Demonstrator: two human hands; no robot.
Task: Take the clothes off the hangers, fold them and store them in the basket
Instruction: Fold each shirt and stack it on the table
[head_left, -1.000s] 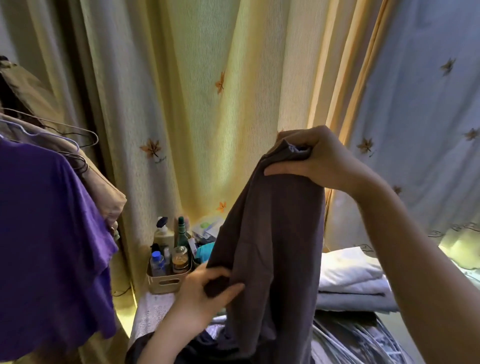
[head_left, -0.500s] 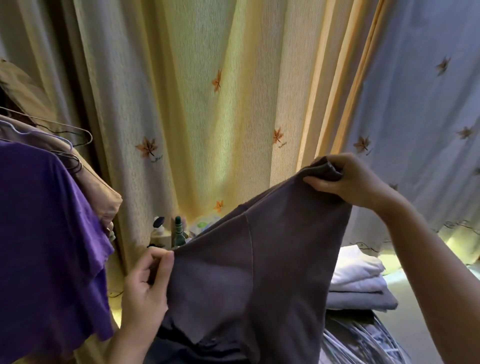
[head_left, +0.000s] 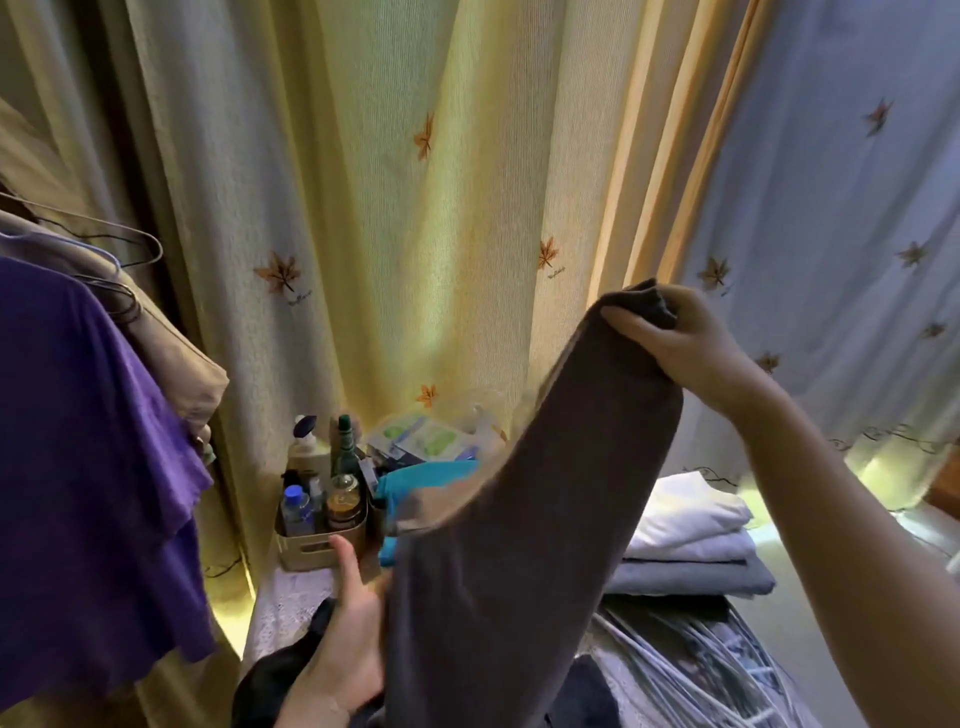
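Step in hand: the person is folding a grey-brown garment (head_left: 519, 571) in the air, off its hanger; I am judging this to be an early lengthwise fold.
Task's thing: the garment is hanging as a long doubled band, rising up and to the right of the cream bin of bottles (head_left: 311, 551), with its lower end dropping just right of the bin.
Right hand (head_left: 691, 348): is pinching the bunched top end high to the right of the bin, fingers curling over the cloth.
Left hand (head_left: 348, 639): is lying against the garment's lower edge, just in front of the bin. The thumb is pointing up, clear of the cloth. The other fingers are hiding behind the fabric, so I cannot tell whether they are gripping.
Next move: probably bringing the 2 ends together, keeping the limp cloth taut so its edges are lining up.
Materials: the garment is looking soft, matte and drapey. A purple shirt (head_left: 88, 467) is hanging left of the bin, near thin wire hangers (head_left: 135, 244). A folded stack (head_left: 691, 545) is lying right of the bin in flat layers.
Basket: none is showing for certain.
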